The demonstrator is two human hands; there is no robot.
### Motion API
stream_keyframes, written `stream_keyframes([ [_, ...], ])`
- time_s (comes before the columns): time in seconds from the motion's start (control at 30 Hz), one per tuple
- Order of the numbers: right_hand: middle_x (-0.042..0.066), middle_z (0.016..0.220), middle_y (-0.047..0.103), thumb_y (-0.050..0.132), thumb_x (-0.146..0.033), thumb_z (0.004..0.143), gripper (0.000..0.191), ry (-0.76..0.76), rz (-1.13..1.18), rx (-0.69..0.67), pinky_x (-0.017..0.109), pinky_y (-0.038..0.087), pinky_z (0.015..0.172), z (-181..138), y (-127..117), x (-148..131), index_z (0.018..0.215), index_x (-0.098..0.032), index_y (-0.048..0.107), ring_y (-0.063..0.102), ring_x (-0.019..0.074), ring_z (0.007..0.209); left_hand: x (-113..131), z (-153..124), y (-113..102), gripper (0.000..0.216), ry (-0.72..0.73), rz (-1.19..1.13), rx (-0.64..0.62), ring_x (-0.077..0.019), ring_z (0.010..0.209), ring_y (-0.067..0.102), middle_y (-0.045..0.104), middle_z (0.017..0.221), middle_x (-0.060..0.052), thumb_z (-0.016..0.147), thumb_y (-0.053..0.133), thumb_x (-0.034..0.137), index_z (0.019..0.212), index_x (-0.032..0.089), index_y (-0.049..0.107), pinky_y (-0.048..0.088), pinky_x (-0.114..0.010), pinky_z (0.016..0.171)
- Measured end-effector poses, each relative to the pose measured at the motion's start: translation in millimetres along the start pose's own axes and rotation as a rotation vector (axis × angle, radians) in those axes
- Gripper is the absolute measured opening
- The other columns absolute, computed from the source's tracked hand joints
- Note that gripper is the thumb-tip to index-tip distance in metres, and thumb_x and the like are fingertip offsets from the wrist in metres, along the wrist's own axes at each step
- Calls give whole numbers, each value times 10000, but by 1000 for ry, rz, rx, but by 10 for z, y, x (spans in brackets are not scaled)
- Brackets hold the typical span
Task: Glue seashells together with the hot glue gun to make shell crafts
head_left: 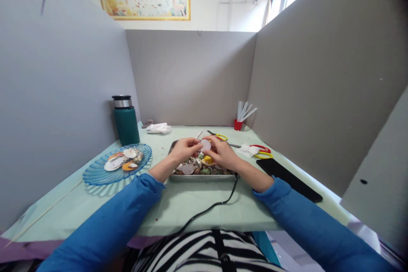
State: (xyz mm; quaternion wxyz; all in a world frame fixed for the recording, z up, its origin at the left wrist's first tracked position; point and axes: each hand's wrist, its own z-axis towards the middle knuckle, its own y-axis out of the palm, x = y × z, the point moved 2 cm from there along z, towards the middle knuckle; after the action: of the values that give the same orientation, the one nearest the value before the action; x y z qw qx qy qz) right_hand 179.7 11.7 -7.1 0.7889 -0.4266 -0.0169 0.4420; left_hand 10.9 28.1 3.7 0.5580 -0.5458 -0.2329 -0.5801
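Between my two hands is a pale round disc (pixel 206 145), held upright over a metal tray (pixel 204 178). The fingertips of my left hand (pixel 185 149) pinch its left edge. On its right side, the fingers and thumb of my right hand (pixel 223 153) grip the rim. Small shells and stones (pixel 204 165) fill the tray below, and another pale flat disc (pixel 188 169) lies among them. Something yellow (pixel 208 160) shows just under my right fingers. My hands hide part of the tray's far side.
At left stand a blue scalloped plate (pixel 91 175) with shells and a green bottle (pixel 126 125). Yellow scissors (pixel 221 137), red-and-yellow scissors (pixel 263 153), a black slab (pixel 288 180) and a red cup (pixel 238 125) of white sticks lie rightward. A black cord (pixel 210 208) crosses the front. Grey partitions (pixel 191 76) enclose the table.
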Motion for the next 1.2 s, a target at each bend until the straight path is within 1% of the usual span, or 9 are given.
stream_keyframes([
  [0.17, -6, 692, 587, 564, -328, 838, 380, 0, -11, -11, 239, 353, 576, 0, -2, -13, 1186, -197, 483, 537, 143, 598, 7, -4, -6, 363, 20, 45, -14, -91, 509, 527, 579, 577, 0, 713, 621, 432, 859, 102, 661, 415, -203, 509],
  [0.3, 1, 694, 592, 545, -358, 853, 324, 3, -27, 8, 238, 345, 575, 0, -12, -17, 1128, -189, 513, 526, 140, 594, 15, -9, -8, 353, 25, 40, 5, -89, 522, 539, 587, 618, -1, 716, 613, 445, 831, 113, 651, 425, -198, 512],
  [0.37, 3, 683, 587, 541, -367, 857, 257, 11, -47, 15, 234, 333, 569, 0, -18, -16, 1037, -184, 548, 513, 132, 584, 17, -9, -4, 337, 15, 41, 14, -94, 532, 551, 579, 617, 2, 721, 604, 447, 797, 120, 629, 436, -196, 508],
  [0.43, 1, 661, 576, 532, -381, 862, 208, 9, -62, 6, 228, 317, 561, -1, -21, -18, 895, -178, 569, 496, 122, 572, 12, -4, 0, 322, 12, 40, 25, -101, 543, 557, 565, 614, 7, 727, 593, 448, 766, 128, 600, 453, -200, 504],
  [0.5, -2, 640, 567, 518, -387, 871, 231, -6, -60, -18, 223, 304, 555, -4, -18, -25, 788, -175, 558, 481, 113, 562, 2, 5, 4, 312, 12, 40, 33, -105, 546, 556, 555, 623, 9, 731, 584, 448, 752, 137, 575, 465, -208, 494],
  [0.57, -8, 616, 556, 509, -384, 878, 253, -22, -59, -38, 220, 293, 550, -7, -14, -31, 742, -174, 546, 467, 106, 550, -9, 12, 9, 303, 4, 41, 33, -106, 540, 555, 550, 626, 9, 736, 574, 444, 745, 141, 556, 468, -210, 485],
  [0.67, -15, 580, 534, 494, -374, 888, 275, -28, -83, -46, 219, 280, 547, -7, -12, -35, 703, -174, 530, 448, 100, 536, -13, 9, 17, 294, -1, 62, 20, -108, 536, 558, 553, 619, 6, 744, 561, 436, 742, 143, 546, 463, -208, 479],
  [0.87, -8, 571, 528, 444, -353, 914, 320, -46, -109, -65, 219, 280, 552, 7, -9, -37, 668, -167, 526, 450, 98, 540, 26, -16, 5, 311, 54, 163, 18, -101, 516, 522, 540, 578, 15, 740, 558, 452, 742, 141, 564, 424, -193, 467],
  [1.2, 5, 596, 585, 411, -365, 932, 356, -73, -76, -148, 225, 284, 543, -5, -16, -80, 683, -168, 571, 486, 104, 544, 37, -10, -15, 335, 68, 204, 31, -86, 466, 462, 506, 505, 32, 740, 552, 472, 730, 139, 584, 338, -182, 439],
])
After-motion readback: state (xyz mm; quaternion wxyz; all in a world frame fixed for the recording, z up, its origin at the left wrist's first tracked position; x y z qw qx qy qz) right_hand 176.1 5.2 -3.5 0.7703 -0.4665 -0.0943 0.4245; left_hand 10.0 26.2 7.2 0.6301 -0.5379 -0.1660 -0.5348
